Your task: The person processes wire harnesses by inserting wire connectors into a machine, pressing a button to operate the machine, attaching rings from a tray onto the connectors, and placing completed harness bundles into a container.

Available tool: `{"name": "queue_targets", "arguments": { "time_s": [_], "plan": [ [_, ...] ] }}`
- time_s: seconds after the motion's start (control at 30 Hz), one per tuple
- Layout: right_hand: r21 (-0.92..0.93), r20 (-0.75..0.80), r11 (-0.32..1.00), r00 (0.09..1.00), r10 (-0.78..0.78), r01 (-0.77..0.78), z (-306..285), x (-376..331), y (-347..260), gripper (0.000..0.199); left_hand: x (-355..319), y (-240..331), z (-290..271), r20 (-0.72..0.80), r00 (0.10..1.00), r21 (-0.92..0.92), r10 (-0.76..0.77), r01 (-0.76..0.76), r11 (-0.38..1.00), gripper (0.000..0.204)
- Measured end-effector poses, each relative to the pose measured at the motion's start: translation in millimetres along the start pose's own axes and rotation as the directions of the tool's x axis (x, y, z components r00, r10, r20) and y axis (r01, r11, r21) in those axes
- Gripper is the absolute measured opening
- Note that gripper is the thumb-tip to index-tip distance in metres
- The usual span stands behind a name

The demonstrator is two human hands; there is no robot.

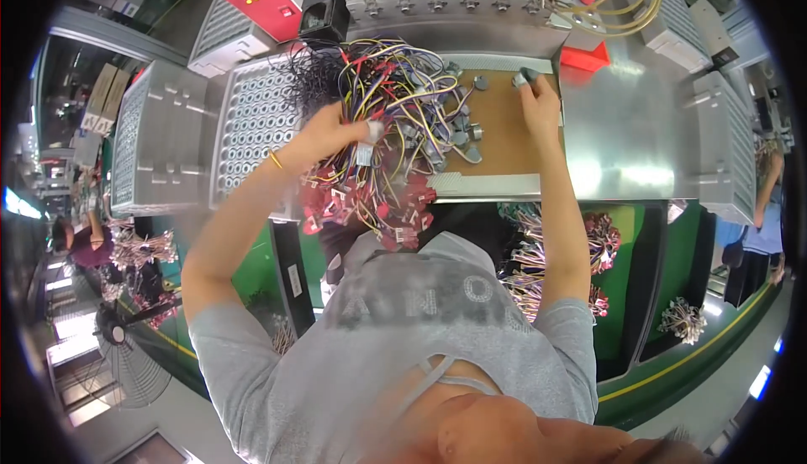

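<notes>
Workbench (pixel 622 145): tangled multicoloured wire bundle (pixel 387 119)

shirt: grey short-sleeved t-shirt, soft marl cloth, faded darker block lettering across the chest
sleeves: short, ending above the elbows, both forearms bare
neckline: wide and loose, with a thin pale strap crossing beneath it
left wrist: slim gold-coloured bangle just behind the left hand (pixel 332 134)
right wrist: nothing worn behind the right hand (pixel 538 98)
hands: both bare, no gloves; rings cannot be made out
</notes>
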State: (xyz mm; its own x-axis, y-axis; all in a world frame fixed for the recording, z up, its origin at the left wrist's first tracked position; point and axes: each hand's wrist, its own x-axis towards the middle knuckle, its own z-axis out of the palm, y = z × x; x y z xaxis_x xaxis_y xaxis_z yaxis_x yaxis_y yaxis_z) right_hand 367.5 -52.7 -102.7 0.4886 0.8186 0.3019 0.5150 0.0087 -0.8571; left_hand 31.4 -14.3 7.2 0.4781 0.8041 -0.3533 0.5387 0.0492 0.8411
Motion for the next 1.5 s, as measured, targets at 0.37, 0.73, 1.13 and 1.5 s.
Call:
{"name": "queue_targets", "arguments": {
  "time_s": [0.37, 0.73, 1.13, 1.5],
  "plan": [
    [-0.088, -0.085, 0.995, 0.995, -0.045, 0.038, 6.9, -16.2, 23.2, 0.023, -23.5, 40.1, -12.7, -0.143, 0.984, 0.58, 0.109, -0.006, 0.814, 0.054],
    [-0.287, 0.046, 0.956, 0.997, -0.053, 0.065, -0.5, -15.3, 30.9, 0.032, -246.7, 83.8, -104.6, -0.358, 0.892, 0.917, 0.277, 0.392, -0.076, 0.038],
    [-0.278, 0.065, 0.955, 0.994, -0.084, 0.099, 1.7, -5.3, 37.4, 0.033, -472.2, -150.1, -140.1, -0.739, 0.673, 0.67, 0.005, 0.736, -0.1, 0.019],
    [-0.331, 0.083, 0.943, 0.996, -0.01, 0.037, 9.6, -5.4, 28.2, 0.035, -612.9, -432.9, 112.3, -0.881, 0.325, 0.426, -0.345, 0.862, -0.275, 0.037]
  ]
}}
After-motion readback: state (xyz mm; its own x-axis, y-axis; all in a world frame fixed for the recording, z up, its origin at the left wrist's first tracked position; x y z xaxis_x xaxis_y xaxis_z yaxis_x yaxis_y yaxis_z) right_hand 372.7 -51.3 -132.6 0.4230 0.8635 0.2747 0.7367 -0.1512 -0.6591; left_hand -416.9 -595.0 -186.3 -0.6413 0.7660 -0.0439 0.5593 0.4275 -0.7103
